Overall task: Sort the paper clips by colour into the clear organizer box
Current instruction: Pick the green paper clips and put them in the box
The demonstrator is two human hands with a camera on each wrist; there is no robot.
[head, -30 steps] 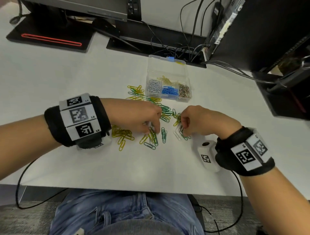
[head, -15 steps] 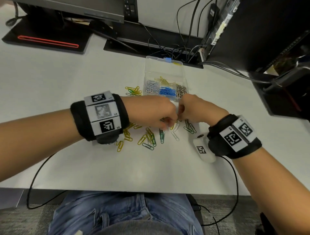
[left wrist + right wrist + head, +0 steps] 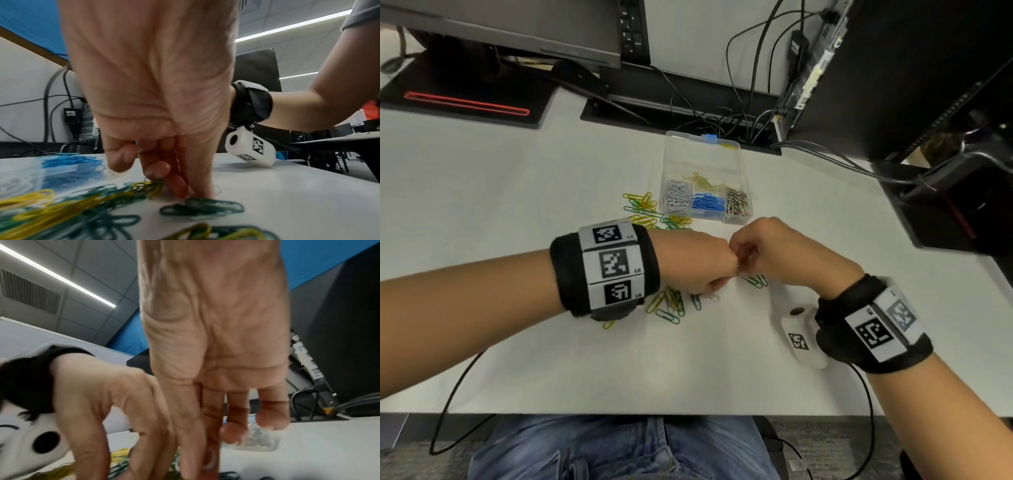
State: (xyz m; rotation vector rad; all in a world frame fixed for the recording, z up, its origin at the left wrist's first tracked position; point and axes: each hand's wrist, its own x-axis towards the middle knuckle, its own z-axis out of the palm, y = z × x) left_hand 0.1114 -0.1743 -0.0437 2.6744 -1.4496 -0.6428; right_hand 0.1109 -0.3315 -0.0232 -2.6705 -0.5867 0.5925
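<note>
While our left hand (image 3: 698,263) and right hand (image 3: 774,250) meet over loose clips (image 3: 671,305), fingers (image 3: 179,183) pinch clips; right hand's hold unclear.

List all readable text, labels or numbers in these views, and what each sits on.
"L3": probably, beside the top square marker on the left wristband.
"L5": probably, beside the bottom marker on the same band; the middle marker's label starts with "L", but its digit is blurred.
Right wristband: tiny characters, too blurred to read.
Black strip: vertical white lettering, blurred.
Power adapter: label too small to read.
The square markers carry patterns, not words.
</note>
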